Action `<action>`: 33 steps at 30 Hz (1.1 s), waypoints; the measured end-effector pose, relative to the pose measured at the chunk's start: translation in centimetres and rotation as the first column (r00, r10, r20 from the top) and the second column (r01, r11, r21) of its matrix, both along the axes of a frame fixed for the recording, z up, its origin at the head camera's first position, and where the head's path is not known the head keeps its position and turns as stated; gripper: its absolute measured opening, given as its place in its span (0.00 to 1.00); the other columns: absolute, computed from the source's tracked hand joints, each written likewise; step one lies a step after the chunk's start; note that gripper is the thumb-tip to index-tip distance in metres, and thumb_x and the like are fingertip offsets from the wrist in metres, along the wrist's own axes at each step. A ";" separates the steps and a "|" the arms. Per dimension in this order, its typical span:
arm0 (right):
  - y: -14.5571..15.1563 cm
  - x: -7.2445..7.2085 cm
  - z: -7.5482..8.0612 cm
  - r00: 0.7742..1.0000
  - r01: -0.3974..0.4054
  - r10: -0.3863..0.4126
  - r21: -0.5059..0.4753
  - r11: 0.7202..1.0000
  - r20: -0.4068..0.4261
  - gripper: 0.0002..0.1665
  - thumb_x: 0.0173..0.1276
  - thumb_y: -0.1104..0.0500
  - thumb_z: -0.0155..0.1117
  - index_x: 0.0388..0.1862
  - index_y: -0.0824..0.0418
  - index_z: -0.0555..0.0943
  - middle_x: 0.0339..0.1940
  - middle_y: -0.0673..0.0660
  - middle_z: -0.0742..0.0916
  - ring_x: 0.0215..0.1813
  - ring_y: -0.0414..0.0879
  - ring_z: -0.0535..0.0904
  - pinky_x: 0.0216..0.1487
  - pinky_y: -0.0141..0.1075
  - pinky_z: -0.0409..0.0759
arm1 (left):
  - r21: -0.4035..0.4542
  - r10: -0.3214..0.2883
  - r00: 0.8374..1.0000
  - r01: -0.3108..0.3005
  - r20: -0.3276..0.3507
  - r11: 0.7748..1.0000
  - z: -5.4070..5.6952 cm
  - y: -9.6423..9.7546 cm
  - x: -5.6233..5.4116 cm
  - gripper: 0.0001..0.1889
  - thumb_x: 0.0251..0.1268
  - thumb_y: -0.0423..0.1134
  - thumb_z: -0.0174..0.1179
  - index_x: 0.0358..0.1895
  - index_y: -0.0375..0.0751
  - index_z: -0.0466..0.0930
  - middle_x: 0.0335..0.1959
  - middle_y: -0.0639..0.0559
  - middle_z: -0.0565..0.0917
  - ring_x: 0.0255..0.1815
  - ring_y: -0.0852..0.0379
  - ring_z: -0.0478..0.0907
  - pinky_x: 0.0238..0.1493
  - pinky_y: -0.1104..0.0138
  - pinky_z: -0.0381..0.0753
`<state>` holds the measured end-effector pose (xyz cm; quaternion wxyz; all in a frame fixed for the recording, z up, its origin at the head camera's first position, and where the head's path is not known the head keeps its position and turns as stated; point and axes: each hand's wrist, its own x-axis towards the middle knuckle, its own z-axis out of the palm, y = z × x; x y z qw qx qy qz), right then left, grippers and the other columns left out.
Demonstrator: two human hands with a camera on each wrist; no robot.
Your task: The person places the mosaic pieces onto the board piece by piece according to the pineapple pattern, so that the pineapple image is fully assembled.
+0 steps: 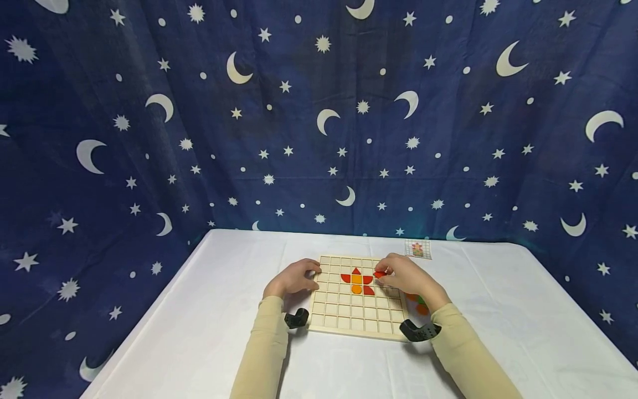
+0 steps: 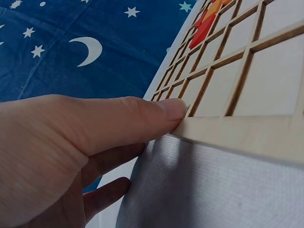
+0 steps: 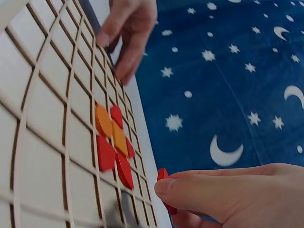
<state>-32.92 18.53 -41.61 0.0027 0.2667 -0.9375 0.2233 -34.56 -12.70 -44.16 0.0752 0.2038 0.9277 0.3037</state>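
Your left hand point(image 1: 293, 278) has its fingers loosely bent and its thumb resting on the left border of the wooden grid board, while your right hand point(image 1: 410, 276) pinches a red piece point(image 1: 380, 274) between thumb and fingers above the board's far right part (whether that piece touches the grid, you cannot tell from here).

Nearest you are your two beige sleeves point(image 1: 259, 349), with a black device point(image 1: 297, 318) at the left wrist and another black device point(image 1: 420, 331) at the right. The wooden grid board point(image 1: 359, 333) lies flat on the white tabletop point(image 1: 498, 310), between your hands. Just right of it, partly hidden by your right wrist, lie a few loose pieces point(image 1: 422, 310) in red, green and orange.

On the grid, going farther away, an orange disc point(image 1: 356, 289) has a red piece point(image 1: 369, 290) to its right. Beyond it comes an orange square point(image 1: 356, 280), flanked by a left red piece point(image 1: 345, 278) and a right red piece point(image 1: 368, 280), with a red triangle point(image 1: 356, 271) at the far end. A printed card point(image 1: 417, 249) lies beyond the board's far right corner, and a dark blue curtain point(image 1: 299, 122) with pale moons and stars hangs behind.
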 end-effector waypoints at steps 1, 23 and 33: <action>-0.4 -0.1 0.0 1.000 -0.020 0.020 -0.004 1.000 -0.005 0.13 0.63 0.62 0.69 0.47 0.62 0.85 0.40 0.52 0.83 0.42 0.48 0.78 0.48 0.46 0.81 | -0.002 0.002 1.000 -0.002 0.000 1.000 0.0 0.0 0.0 0.22 0.55 0.34 0.70 0.55 0.37 0.81 0.65 0.46 0.74 0.69 0.46 0.66 0.71 0.54 0.65; -5.4 -1.4 -1.4 0.965 -0.263 0.263 0.012 0.965 -0.006 0.11 0.64 0.63 0.69 0.45 0.63 0.85 0.39 0.51 0.83 0.37 0.40 0.77 0.42 0.35 0.81 | -0.007 -0.017 1.000 0.017 0.000 1.000 0.1 0.1 0.1 0.22 0.55 0.34 0.70 0.56 0.36 0.81 0.65 0.45 0.74 0.69 0.45 0.67 0.70 0.54 0.65; -6.5 -1.2 -1.4 0.948 -0.317 0.318 0.027 0.948 -0.033 0.10 0.63 0.63 0.69 0.43 0.62 0.85 0.37 0.52 0.83 0.38 0.41 0.77 0.41 0.34 0.79 | -0.014 -0.015 1.000 0.015 -0.011 1.000 0.1 0.0 0.0 0.22 0.55 0.34 0.70 0.55 0.37 0.81 0.64 0.46 0.75 0.69 0.46 0.67 0.70 0.54 0.66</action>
